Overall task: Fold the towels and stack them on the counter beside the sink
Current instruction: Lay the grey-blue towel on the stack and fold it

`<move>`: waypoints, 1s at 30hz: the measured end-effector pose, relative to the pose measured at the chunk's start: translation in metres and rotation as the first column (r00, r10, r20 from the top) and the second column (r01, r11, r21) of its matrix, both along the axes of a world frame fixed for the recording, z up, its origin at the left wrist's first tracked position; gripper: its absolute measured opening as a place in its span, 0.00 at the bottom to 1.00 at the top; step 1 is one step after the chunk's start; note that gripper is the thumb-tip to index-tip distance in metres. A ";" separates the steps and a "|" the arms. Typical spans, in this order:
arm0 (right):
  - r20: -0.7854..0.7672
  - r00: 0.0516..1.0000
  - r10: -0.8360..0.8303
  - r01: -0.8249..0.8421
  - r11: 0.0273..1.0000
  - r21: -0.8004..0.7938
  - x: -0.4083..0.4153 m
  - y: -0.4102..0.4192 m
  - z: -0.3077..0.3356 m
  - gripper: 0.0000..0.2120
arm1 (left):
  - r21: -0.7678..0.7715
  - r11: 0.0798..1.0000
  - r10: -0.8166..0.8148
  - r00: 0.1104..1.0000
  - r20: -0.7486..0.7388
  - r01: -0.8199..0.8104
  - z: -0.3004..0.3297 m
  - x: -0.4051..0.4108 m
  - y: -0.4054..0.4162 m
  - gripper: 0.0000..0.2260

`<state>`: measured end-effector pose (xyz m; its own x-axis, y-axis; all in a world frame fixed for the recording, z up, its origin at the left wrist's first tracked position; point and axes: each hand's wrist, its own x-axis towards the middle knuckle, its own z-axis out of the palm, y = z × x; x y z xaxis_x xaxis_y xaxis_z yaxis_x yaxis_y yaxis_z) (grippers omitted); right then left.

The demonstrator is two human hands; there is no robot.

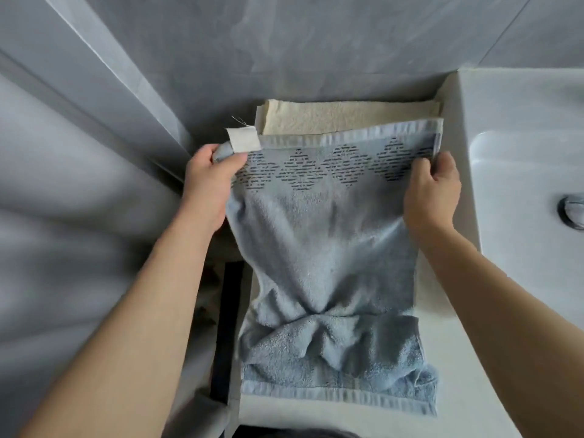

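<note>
A light blue towel (328,248) with a dark diamond pattern near its top edge hangs between my hands over the white counter (455,358). My left hand (208,181) pinches its upper left corner, where a beige label sticks out. My right hand (433,191) pinches the upper right corner. The towel's lower part lies bunched on the counter near the front edge. Behind it, against the wall, lies a folded cream towel (344,116), partly covered by the blue one's top edge.
The white sink (521,159) with its metal drain (572,210) is to the right of the counter. A grey tiled wall (284,42) rises behind. A dark gap (229,327) runs along the counter's left side.
</note>
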<state>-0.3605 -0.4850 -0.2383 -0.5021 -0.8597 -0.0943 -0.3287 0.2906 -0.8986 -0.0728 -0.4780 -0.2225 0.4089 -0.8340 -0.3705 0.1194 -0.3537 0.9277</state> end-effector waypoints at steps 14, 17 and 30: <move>-0.469 0.881 0.061 0.027 0.984 0.179 -0.024 -0.129 -0.043 0.13 | 0.163 0.981 -0.184 0.763 0.619 0.103 -0.069 -0.046 -0.173 0.04; -0.482 0.873 0.067 0.010 0.988 0.156 -0.021 -0.140 -0.055 0.12 | 0.171 0.985 -0.115 0.766 0.632 0.006 -0.082 -0.050 -0.179 0.08; -0.534 0.828 0.173 -0.100 0.981 0.163 -0.008 -0.089 -0.051 0.31 | 0.000 0.998 -0.044 0.728 0.684 0.060 -0.058 -0.027 -0.108 0.20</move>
